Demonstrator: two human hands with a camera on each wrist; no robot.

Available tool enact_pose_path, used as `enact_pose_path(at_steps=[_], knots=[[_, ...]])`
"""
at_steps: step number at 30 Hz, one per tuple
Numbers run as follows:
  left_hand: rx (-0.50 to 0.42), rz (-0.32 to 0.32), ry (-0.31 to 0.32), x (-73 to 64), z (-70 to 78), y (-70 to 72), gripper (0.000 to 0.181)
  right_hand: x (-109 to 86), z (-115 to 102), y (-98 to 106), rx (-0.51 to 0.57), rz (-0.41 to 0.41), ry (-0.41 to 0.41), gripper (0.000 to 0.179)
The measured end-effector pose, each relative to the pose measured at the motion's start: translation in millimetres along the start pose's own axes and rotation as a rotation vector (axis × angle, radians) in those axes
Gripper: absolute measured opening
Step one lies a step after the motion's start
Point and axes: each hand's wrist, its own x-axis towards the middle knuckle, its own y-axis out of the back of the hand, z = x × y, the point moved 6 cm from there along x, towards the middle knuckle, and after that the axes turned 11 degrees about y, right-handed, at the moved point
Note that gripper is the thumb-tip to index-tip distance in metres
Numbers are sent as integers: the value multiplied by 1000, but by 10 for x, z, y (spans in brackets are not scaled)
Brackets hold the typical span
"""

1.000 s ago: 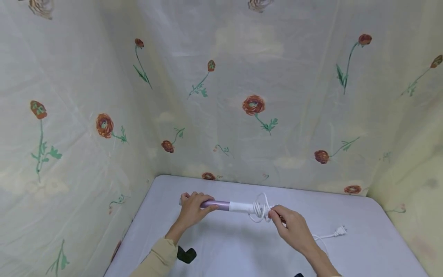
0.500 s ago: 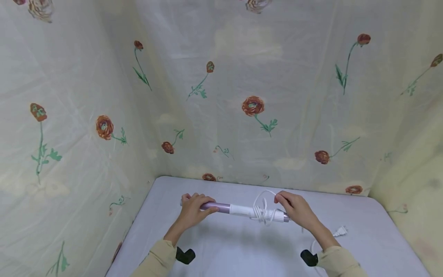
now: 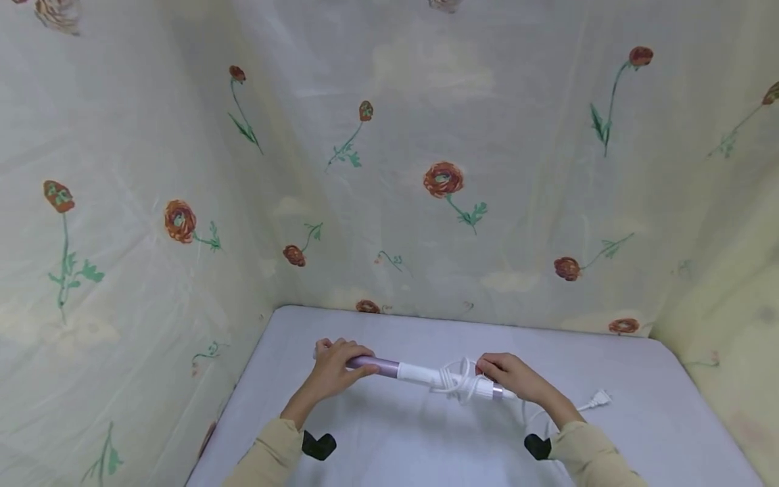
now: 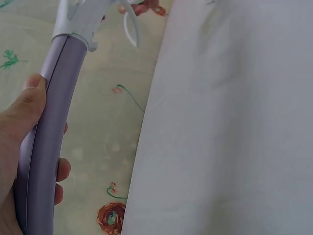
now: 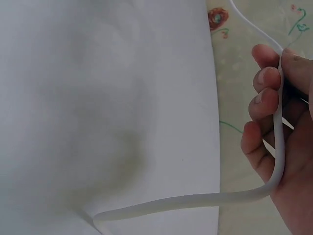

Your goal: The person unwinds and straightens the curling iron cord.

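A purple and white curling iron (image 3: 418,373) is held level above the table. My left hand (image 3: 335,368) grips its purple barrel (image 4: 51,122), thumb on one side and fingers wrapped round the other. Loose loops of white cord (image 3: 456,380) encircle the white handle. At the handle end my right hand (image 3: 514,375) pinches the cord. In the right wrist view, the cord (image 5: 279,142) passes between thumb and fingertips of the right hand (image 5: 288,107), runs down along the palm, then bends off to the left.
A white plug (image 3: 601,398) on the cord's far end lies on the white-covered table (image 3: 639,379), right of my right forearm. Flower-printed curtain (image 3: 517,203) hangs behind the table and along both sides.
My right hand has carried the cord up and over the handle, then lower again, laying the loops round it. The handle end has tilted down slightly. My left hand keeps its grip.
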Motion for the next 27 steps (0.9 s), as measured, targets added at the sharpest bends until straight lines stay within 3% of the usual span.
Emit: enact_pose_path(at_steps=[3,7,9,11,20,24,27], knots=[[-44,-18,29,5,-27,26,34,-6,-25,-52,64,-6,68,16],[-86,7,59,39,-44,74,33,-32,-23,-204,98,-3,19,16],[-80,39,64,56,-46,96,31,-56,-18,-324,100,-14,-43,22],[-64,67,73,68,-49,111,32,-84,-38,-447,33,-32,-74,25],[1,129,97,107,-12,139,34,-341,-324,-779,26,4,-50,24],[43,149,96,112,0,126,35,-455,-535,-774,50,59,9,19],[71,152,84,111,8,105,36,-512,-741,-673,43,139,114,19]])
